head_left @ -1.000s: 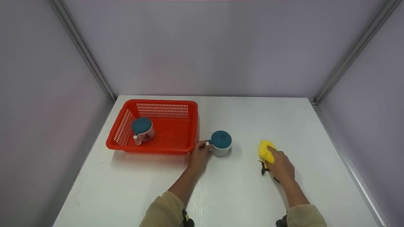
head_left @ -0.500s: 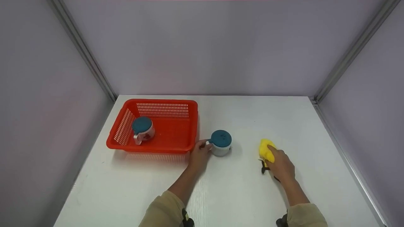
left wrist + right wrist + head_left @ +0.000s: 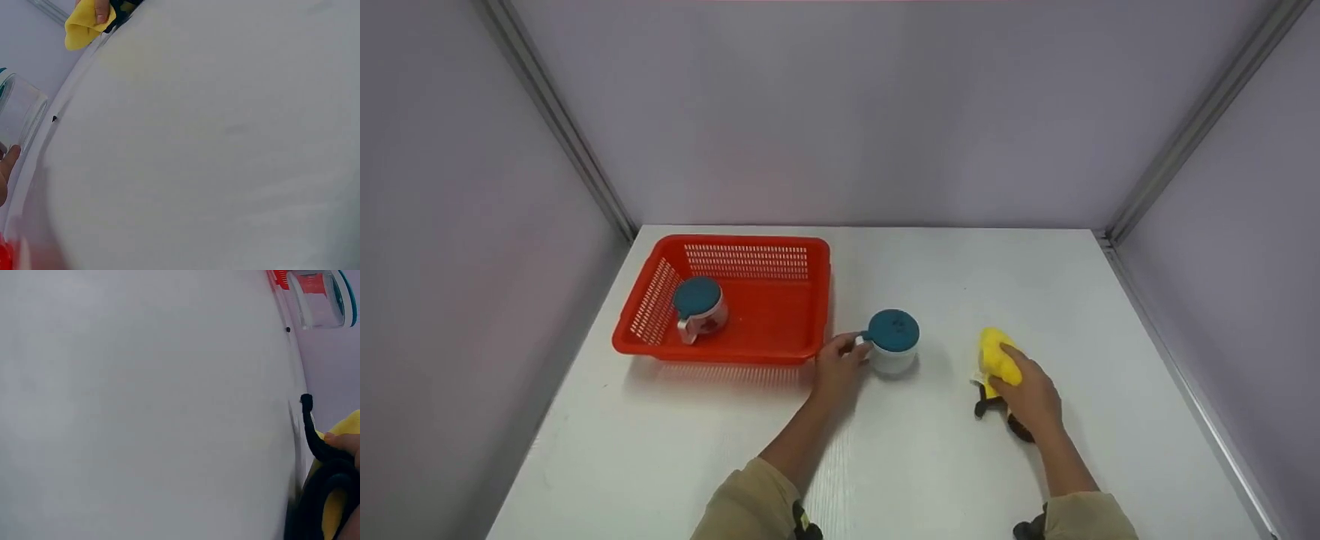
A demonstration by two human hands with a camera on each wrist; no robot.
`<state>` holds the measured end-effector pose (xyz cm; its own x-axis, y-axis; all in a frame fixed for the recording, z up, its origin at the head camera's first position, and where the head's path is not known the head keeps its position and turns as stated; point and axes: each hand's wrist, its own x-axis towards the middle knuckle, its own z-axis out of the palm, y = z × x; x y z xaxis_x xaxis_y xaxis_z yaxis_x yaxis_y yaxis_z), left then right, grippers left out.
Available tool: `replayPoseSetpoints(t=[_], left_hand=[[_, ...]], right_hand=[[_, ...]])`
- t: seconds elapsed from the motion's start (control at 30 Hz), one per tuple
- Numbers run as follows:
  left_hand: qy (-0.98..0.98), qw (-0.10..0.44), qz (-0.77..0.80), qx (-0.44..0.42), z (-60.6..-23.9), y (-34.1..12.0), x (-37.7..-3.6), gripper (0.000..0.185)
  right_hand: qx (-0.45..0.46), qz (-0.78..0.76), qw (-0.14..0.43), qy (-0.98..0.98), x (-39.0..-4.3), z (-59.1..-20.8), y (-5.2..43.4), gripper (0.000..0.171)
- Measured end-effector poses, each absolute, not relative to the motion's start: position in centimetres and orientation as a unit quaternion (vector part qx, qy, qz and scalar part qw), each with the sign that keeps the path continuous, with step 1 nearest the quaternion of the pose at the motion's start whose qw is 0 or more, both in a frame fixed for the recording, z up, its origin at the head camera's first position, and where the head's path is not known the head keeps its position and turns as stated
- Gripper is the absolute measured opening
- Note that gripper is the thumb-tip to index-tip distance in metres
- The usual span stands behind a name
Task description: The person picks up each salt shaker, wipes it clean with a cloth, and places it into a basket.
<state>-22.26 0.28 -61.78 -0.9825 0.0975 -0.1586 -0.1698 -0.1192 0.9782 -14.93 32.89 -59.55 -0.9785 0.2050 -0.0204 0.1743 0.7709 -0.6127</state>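
The left hand (image 3: 838,365) pinches the handle of a cup (image 3: 893,343) with a teal lid; its fingers curl around the handle on the cup's left side. The cup stands upright on the white tabletop (image 3: 915,465), just beside the right wall of the red basket (image 3: 802,352). In the left wrist view, a thumb tip (image 3: 10,154) lies against the clear wall of the cup (image 3: 17,115).

The right hand (image 3: 1030,396) grips a yellow toy (image 3: 996,357) with black parts, fingers closed over its near portion. The toy lies on the tabletop to the right of the cup, apart from it. The right wrist view shows the toy's black cord (image 3: 313,433) against the tabletop.

A second cup (image 3: 699,306) with a teal lid sits inside the basket, at its left side.
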Motion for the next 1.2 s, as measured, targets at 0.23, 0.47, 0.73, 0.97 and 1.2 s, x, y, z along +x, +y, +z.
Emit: replayPoseSetpoints(t=[0.23, 0.47, 0.73, 0.97, 1.2], left_hand=[[0.700, 0.019, 0.714, 0.030, -60.7, 1.0, -21.7, 0.022], [0.675, 0.015, 0.736, 0.058, -59.6, 1.3, -21.4, 0.024], [0.662, 0.022, 0.747, 0.065, -58.5, 1.5, -20.6, 0.025], [0.667, 0.018, 0.740, 0.086, -57.7, 1.7, -19.9, 0.022], [0.676, 0.004, 0.727, 0.120, -57.7, 2.2, -19.4, 0.020]], right_hand=[[-0.128, 0.424, -0.004, -0.897, -14.9, -58.6, 31.5, 0.072], [-0.123, 0.482, 0.018, -0.867, -15.0, -56.6, 29.5, 0.079], [-0.100, 0.506, 0.042, -0.856, -14.6, -53.8, 27.1, 0.080], [-0.056, 0.521, 0.070, -0.849, -14.0, -51.8, 25.8, 0.076], [0.029, 0.478, 0.112, -0.871, -14.0, -51.2, 24.4, 0.071]])
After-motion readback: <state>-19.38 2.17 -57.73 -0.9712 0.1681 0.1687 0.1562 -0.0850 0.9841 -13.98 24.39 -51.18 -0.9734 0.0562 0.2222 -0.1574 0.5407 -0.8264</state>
